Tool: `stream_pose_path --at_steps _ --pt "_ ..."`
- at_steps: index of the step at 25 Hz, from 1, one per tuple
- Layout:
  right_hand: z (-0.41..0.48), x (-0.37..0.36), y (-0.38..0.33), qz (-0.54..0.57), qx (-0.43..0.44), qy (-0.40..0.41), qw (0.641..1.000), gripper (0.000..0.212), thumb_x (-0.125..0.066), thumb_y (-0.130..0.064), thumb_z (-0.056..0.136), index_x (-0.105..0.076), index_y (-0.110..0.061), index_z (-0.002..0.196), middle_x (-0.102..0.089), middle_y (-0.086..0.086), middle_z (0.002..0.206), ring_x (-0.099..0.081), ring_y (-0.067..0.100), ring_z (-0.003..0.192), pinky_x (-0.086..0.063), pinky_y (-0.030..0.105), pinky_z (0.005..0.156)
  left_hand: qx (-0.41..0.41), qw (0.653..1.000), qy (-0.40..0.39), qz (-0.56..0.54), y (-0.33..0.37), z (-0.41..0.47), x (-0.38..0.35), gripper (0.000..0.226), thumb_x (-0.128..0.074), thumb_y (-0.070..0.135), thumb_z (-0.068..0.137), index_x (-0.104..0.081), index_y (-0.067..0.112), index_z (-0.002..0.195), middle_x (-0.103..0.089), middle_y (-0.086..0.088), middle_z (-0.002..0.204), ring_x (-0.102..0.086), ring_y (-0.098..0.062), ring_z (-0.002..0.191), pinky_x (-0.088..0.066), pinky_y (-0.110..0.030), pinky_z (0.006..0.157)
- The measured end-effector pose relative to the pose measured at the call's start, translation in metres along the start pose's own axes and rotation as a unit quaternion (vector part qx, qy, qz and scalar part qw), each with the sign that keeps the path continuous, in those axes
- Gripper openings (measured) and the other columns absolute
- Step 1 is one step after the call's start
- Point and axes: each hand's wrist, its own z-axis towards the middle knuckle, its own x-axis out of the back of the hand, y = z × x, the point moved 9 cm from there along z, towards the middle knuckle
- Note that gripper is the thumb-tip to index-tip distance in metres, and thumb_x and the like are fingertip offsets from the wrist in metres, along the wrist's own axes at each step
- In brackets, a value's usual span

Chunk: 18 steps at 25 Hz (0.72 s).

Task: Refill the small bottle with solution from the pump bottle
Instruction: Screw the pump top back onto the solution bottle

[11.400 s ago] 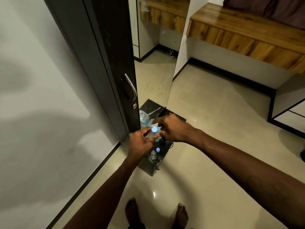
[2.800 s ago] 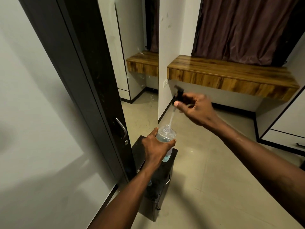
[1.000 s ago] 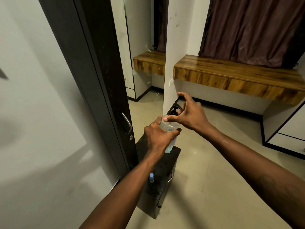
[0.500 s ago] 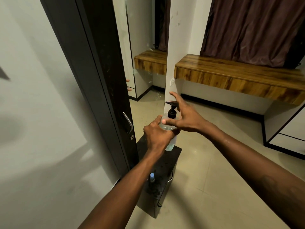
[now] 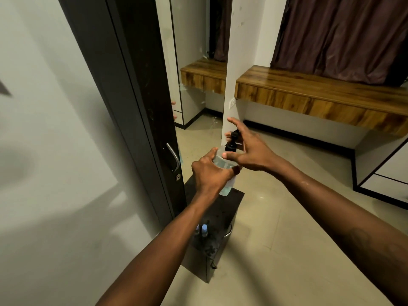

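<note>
My left hand (image 5: 209, 175) is wrapped around the clear pump bottle (image 5: 227, 186), holding it just above the black stand (image 5: 220, 217). Pale blue liquid shows at the bottle's bottom. The black pump head (image 5: 231, 144) sits in the bottle's neck. My right hand (image 5: 249, 151) has thumb and fingers around the pump collar, with the index finger stretched out above. A small bottle with a blue cap (image 5: 204, 230) stands on the near end of the stand, partly hidden behind my left forearm; a second blue cap shows just left of it.
A dark door (image 5: 141, 107) with a metal handle (image 5: 173, 156) stands close on the left. A mirror panel (image 5: 194, 62) is behind it. A wooden shelf (image 5: 320, 96) and dark curtain (image 5: 342, 34) fill the back right. Beige tiled floor (image 5: 276, 239) surrounds the stand.
The pump head has gone back into the bottle's neck after being lifted out. My right hand has turned around the collar over the last second. The left hand has kept its hold.
</note>
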Motion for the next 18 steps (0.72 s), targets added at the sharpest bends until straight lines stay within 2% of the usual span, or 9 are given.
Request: stream_pose_path --at_steps 2,3,5,7,9,12,14,16,18 --pt "0.001 -0.006 0.004 0.078 -0.013 -0.029 0.996 0.094 -0.079 -0.006 0.085 -0.026 -0.036 0.158 -0.066 0.005 0.137 -0.061 0.017 0.131 -0.051 0.044 0.109 0.001 1.0 -0.007 -0.004 -0.001 -0.002 0.001 0.098 -0.094 0.054 0.055 -0.062 0.009 0.137 -0.075 -0.007 0.117 -0.073 -0.011 0.097 -0.055 -0.011 0.082" --pt "0.001 -0.008 0.007 0.081 -0.015 -0.016 0.996 0.092 -0.079 -0.002 0.084 -0.032 -0.034 0.156 -0.069 0.003 0.13 -0.064 0.013 0.125 -0.053 0.042 0.107 0.001 1.0 -0.012 -0.005 -0.003 -0.003 0.002 0.098 -0.096 0.052 0.056 -0.061 0.009 0.137 -0.075 -0.007 0.119 -0.072 -0.01 0.097 -0.051 -0.006 0.08" --pt "0.0 -0.018 0.009 0.047 -0.009 0.016 0.999 0.087 -0.082 -0.003 0.081 -0.041 -0.026 0.154 -0.073 0.004 0.119 -0.069 0.012 0.113 -0.055 0.037 0.103 0.013 1.0 -0.021 -0.015 -0.014 -0.008 -0.002 0.094 -0.097 0.045 0.056 -0.063 0.008 0.136 -0.075 -0.008 0.117 -0.067 -0.006 0.091 -0.041 0.006 0.071" --pt "0.0 -0.034 0.011 0.027 -0.002 0.037 0.999 0.084 -0.082 -0.004 0.08 -0.044 -0.022 0.153 -0.074 0.005 0.114 -0.071 0.013 0.105 -0.057 0.033 0.099 0.031 0.999 -0.021 -0.019 -0.028 -0.014 -0.005 0.086 -0.098 0.038 0.058 -0.065 0.008 0.132 -0.075 -0.008 0.114 -0.063 -0.004 0.088 -0.036 0.01 0.062" --pt "0.003 -0.052 0.02 0.034 0.0 0.033 0.999 0.083 -0.079 -0.002 0.08 -0.044 -0.022 0.153 -0.073 0.005 0.111 -0.071 0.014 0.101 -0.057 0.027 0.095 0.043 0.999 -0.025 -0.009 -0.046 -0.015 -0.009 0.076 -0.094 0.046 0.058 -0.07 0.015 0.123 -0.077 -0.004 0.104 -0.067 -0.007 0.081 -0.043 0.003 0.062" --pt "0.007 -0.083 0.043 0.057 -0.002 -0.006 0.998 0.078 -0.076 0.002 0.081 -0.046 -0.025 0.148 -0.072 0.006 0.108 -0.072 0.013 0.099 -0.059 0.026 0.091 0.057 0.996 -0.042 0.045 -0.082 -0.017 -0.024 0.075 -0.08 0.069 0.056 -0.069 0.021 0.112 -0.074 0.003 0.088 -0.071 -0.013 0.076 -0.058 -0.022 0.065" --pt "0.01 -0.106 0.062 0.057 -0.007 -0.019 0.998 0.074 -0.074 0.002 0.081 -0.048 -0.025 0.144 -0.072 0.004 0.106 -0.072 0.014 0.098 -0.061 0.031 0.091 0.073 0.993 -0.074 0.052 -0.101 -0.021 -0.038 0.068 -0.079 0.063 0.058 -0.068 0.023 0.112 -0.073 0.008 0.087 -0.07 -0.006 0.075 -0.059 -0.02 0.068" --pt "0.012 -0.132 0.081 0.066 -0.019 -0.032 0.997 0.072 -0.071 0.003 0.081 -0.049 -0.028 0.142 -0.072 0.002 0.106 -0.072 0.015 0.098 -0.061 0.036 0.092 0.085 0.99 -0.107 0.042 -0.119 -0.024 -0.048 0.051 -0.085 0.044 0.065 -0.067 0.023 0.108 -0.07 0.012 0.084 -0.068 -0.002 0.074 -0.059 -0.017 0.071" --pt "0.016 -0.159 0.101 0.078 -0.039 -0.051 0.995 0.072 -0.071 0.002 0.081 -0.049 -0.031 0.141 -0.072 0.001 0.109 -0.071 0.016 0.099 -0.061 0.039 0.09 0.112 0.984 -0.132 0.045 -0.146 -0.025 -0.061 0.038 -0.086 0.029 0.073 -0.067 0.021 0.104 -0.068 0.011 0.083 -0.068 -0.004 0.075 -0.063 -0.027 0.075"
